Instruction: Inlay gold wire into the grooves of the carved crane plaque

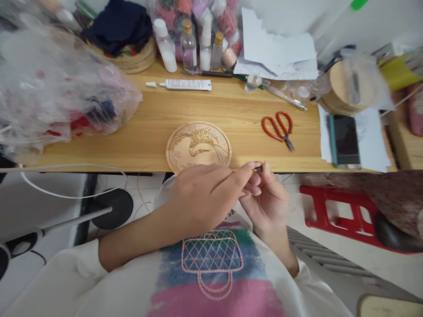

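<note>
My left hand [205, 189] reaches across in front of my chest, back of the hand up, with its fingertips closed at a small dark piece [258, 168]. My right hand [267, 198] meets it there, thumb and fingers pinching the same piece. The piece is too small and too covered to name. Just beyond my left hand, a round wooden disc [198, 149] with a carved, gold-coloured crane lies at the table edge, its near side hidden by that hand. Red-handled pliers [280, 131] lie with handles spread, past my right hand.
On the wooden table [158, 114] lie a white glue tube [188, 84], a pen [287, 97] and a phone [345, 141] on paper. Small bottles [189, 48] stand at the back. A clear plastic bag [59, 83] bulges at the left. A red stool [330, 211] is below right.
</note>
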Demonstrator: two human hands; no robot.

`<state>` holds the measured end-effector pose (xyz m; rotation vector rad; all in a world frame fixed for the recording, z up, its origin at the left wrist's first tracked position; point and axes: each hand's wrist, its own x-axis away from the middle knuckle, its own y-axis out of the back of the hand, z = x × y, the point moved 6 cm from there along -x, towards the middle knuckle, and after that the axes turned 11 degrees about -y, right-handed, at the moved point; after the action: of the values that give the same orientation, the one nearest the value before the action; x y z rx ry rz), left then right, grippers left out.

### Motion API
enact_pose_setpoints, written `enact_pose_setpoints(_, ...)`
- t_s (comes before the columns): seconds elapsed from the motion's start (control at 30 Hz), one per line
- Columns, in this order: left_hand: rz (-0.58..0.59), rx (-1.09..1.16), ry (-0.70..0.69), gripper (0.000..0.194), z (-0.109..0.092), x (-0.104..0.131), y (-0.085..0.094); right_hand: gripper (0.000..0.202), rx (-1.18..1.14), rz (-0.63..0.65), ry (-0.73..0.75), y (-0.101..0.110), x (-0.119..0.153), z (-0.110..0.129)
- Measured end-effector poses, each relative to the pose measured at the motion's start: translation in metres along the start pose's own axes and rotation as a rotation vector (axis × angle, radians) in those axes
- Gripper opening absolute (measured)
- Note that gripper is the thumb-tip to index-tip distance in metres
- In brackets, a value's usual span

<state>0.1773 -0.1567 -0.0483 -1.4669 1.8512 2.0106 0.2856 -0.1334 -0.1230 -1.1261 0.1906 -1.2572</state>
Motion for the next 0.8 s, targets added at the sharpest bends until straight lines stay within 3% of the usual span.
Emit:
enact_pose_setpoints(0.37, -0.024, 0.015, -0.004, 0.019, -0.0008, -0.0002, -0.0028, 0.025, 0.043, -0.026, 0.007, 0.0027, -0.0009, 0.0005)
enact_pose_setpoints(0.8, -0.042, 0.108, 0.126, 0.017, 0.0056, 0.0006, -0.0061, 0.020, 0.005, -0.037, 0.017, 0.0073, -0.0018, -0.0012)
